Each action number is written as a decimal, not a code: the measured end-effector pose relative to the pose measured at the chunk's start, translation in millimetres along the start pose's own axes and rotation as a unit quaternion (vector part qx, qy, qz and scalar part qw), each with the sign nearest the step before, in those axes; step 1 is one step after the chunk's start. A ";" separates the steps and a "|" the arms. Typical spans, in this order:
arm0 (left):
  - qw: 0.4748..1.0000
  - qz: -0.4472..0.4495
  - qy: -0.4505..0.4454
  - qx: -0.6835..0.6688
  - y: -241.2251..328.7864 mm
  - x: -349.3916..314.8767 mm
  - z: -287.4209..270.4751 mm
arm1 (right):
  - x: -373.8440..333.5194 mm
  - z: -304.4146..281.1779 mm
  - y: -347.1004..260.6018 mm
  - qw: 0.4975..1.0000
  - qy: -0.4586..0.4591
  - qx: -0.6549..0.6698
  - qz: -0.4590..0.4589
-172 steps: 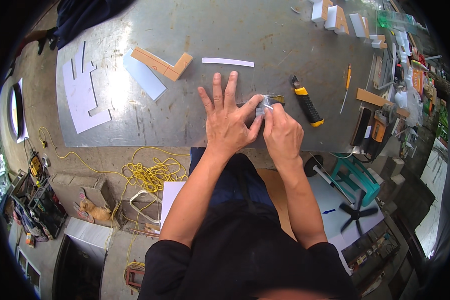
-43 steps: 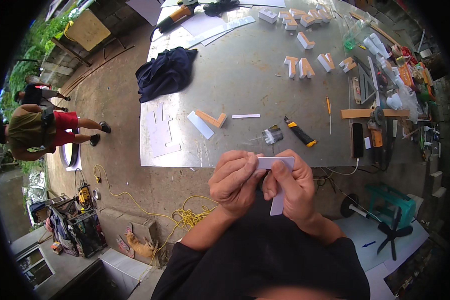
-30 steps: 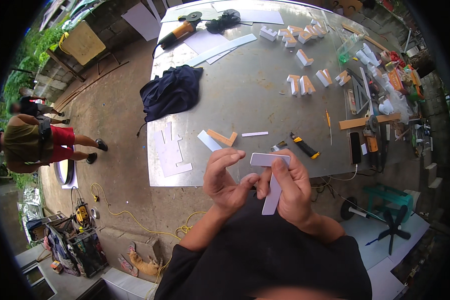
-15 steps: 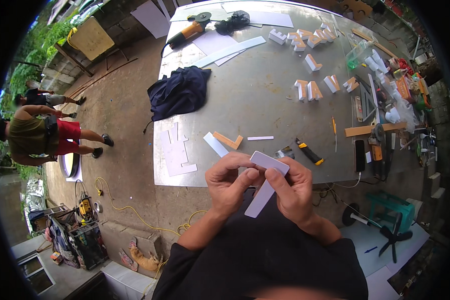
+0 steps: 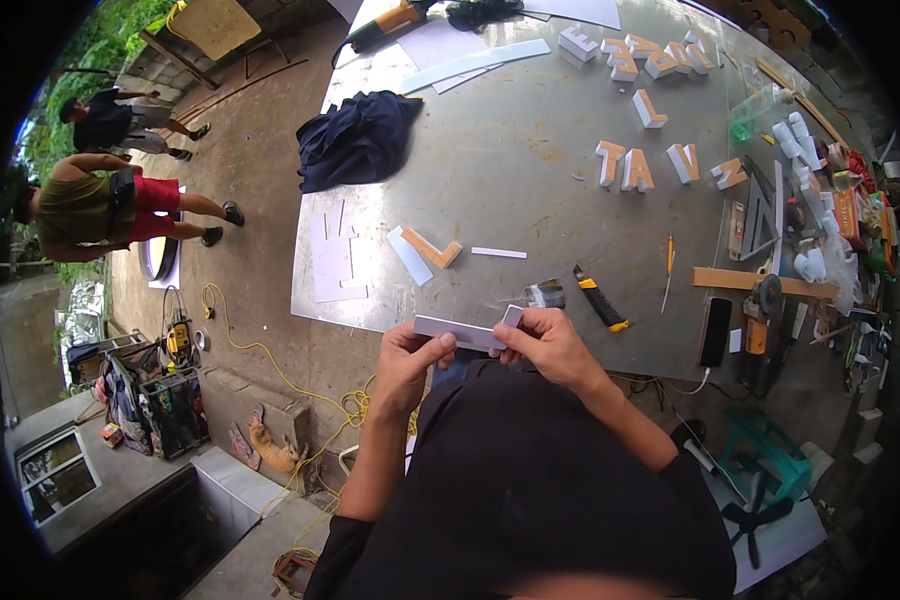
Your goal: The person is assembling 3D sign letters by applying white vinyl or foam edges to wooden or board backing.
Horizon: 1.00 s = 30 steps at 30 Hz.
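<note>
Just off the table's near edge, a flat white letter-shaped board piece [image 5: 458, 330] is stretched between my two hands. My left hand [image 5: 406, 364] pinches its left end, thumb on the near face. My right hand [image 5: 554, 348] grips the other end, where a short arm of the piece rises. Beyond them lie an L-shaped tan-and-white piece [image 5: 434, 250] touching a pale strip [image 5: 408, 258], and a thin white strip [image 5: 498, 253]. A small clear-and-dark item [image 5: 545, 294] is beside a yellow-and-black utility knife [image 5: 600, 300]. Cut-out white board [image 5: 338, 262] rests at the left.
Several block letters [image 5: 650, 110] stand on the metal table [image 5: 510, 180]. A dark cloth [image 5: 358, 140] lies left; a phone [image 5: 714, 332], angle grinder [image 5: 765, 300] and other tools crowd the right. Two people [image 5: 105, 210] stand on the floor, where a yellow cord [image 5: 270, 350] runs.
Both hands have tilted and turned the white piece from slanting to nearly level, and they are farther apart. The view has shifted; one standing person's arm is now stretched out.
</note>
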<state>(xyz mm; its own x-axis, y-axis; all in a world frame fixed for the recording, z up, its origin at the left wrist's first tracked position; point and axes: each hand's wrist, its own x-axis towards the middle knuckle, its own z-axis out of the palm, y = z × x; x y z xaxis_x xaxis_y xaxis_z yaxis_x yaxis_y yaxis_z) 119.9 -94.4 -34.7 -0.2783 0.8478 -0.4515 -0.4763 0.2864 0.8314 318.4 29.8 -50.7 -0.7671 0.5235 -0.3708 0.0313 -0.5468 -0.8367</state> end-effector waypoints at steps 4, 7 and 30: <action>0.993 0.019 0.115 -0.035 -37.1 -0.4 30.7 | 16.4 0.2 25.4 0.997 -0.057 0.011 0.048; 0.991 0.032 0.126 0.014 -36.7 5.9 31.0 | 32.6 -8.8 27.5 0.994 -0.065 -0.018 0.083; 0.986 0.166 0.023 -0.025 95.2 6.9 55.1 | 86.2 -95.7 27.1 0.908 0.187 -0.363 -0.092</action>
<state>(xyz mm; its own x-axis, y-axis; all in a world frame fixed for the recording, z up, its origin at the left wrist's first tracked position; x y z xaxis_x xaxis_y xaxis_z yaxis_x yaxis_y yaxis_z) 118.5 -36.7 59.2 -0.4630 0.8695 -0.1720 -0.3919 -0.0268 0.9196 314.4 122.6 -143.9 -0.5345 0.8222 -0.1955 0.4429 0.0755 -0.8934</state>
